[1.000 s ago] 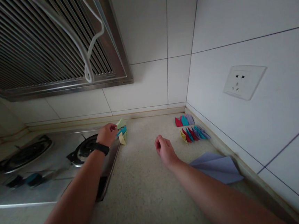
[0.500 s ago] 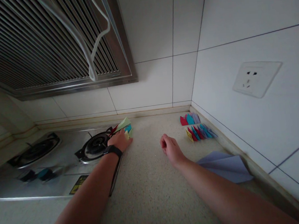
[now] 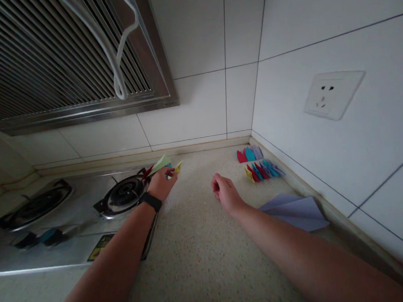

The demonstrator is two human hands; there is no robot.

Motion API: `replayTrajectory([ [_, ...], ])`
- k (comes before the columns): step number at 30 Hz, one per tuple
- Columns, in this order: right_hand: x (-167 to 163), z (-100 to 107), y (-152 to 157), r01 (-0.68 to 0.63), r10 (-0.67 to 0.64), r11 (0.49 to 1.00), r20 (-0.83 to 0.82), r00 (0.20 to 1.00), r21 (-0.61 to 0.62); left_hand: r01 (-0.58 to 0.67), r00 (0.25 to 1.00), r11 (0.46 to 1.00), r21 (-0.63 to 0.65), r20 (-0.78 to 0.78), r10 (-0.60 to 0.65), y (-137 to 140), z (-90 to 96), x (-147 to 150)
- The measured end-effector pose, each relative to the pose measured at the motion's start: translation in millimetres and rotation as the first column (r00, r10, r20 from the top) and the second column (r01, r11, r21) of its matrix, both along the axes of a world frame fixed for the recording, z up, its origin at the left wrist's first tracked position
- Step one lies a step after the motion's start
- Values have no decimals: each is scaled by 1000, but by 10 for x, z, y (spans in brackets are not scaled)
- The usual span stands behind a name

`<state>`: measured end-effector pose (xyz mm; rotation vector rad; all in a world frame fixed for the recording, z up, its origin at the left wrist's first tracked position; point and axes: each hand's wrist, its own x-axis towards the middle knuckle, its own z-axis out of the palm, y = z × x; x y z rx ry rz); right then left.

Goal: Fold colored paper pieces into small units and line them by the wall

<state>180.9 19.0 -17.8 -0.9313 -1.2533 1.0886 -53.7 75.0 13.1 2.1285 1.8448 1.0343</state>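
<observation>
Pinched in the fingertips of my left hand [image 3: 162, 182] is a small yellow folded paper [image 3: 178, 167]. Just behind that hand, at the stove's right edge, lie a pale green folded paper [image 3: 161, 164] and red and blue pieces, partly hidden by the hand. My right hand [image 3: 226, 192] is curled closed above the counter; nothing shows in its fingers. To its right stands a row of small folded papers [image 3: 264, 170] in yellow, red, blue and purple. A shorter row of folded papers [image 3: 249, 154] in red, blue and lilac sits behind it. A larger lilac paper plane [image 3: 296, 212] lies beside my right forearm.
The gas stove [image 3: 72, 247] with black burners fills the left side. A range hood [image 3: 74, 63] with a hanging white cord [image 3: 119, 78] is overhead. Tiled walls meet at the back right, with a power socket [image 3: 334, 94] on the right one. The speckled counter [image 3: 195, 245] runs between.
My left hand has drawn the yellow folded paper out to the right of the other pieces. The right hand stays closed in about the same place. The view has shifted slightly.
</observation>
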Motion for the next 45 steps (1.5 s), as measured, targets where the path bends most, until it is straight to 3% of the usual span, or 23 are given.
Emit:
replayTrajectory([
  [3, 15, 28, 4, 34, -34, 999, -11, 999, 6, 190, 962, 979, -76, 213, -171, -125, 45, 244],
  [6, 23, 62, 12, 76, -76, 997, -48, 996, -2, 365, 867, 920, -141, 412, -281, -329, 163, 482],
  [11, 38, 97, 3, 113, -103, 992, -168, 981, 57, 555, 753, 803, -216, 541, -375, -696, 371, 706],
  [14, 76, 105, -39, 45, -28, 995, -171, 985, 94, 508, 747, 824, -253, 605, -275, -863, 369, 721],
  [18, 168, 135, -143, -82, 89, 991, -66, 994, 103, 509, 669, 801, -316, 731, -137, -988, 228, 680],
  [20, 228, 154, -184, -125, 117, 986, 79, 990, 107, 521, 657, 803, -290, 737, -159, -1001, 131, 676],
  [24, 326, 174, -202, -77, 54, 995, 285, 957, 70, 489, 680, 843, -223, 703, -208, -955, -54, 722],
  [34, 326, 286, -262, -126, 75, 988, 444, 893, 88, 529, 687, 831, -173, 662, -299, -950, -124, 798],
  [45, 402, 305, -233, -323, 270, 946, 469, 841, 34, 538, 654, 833, -128, 688, -316, -870, -230, 822],
])
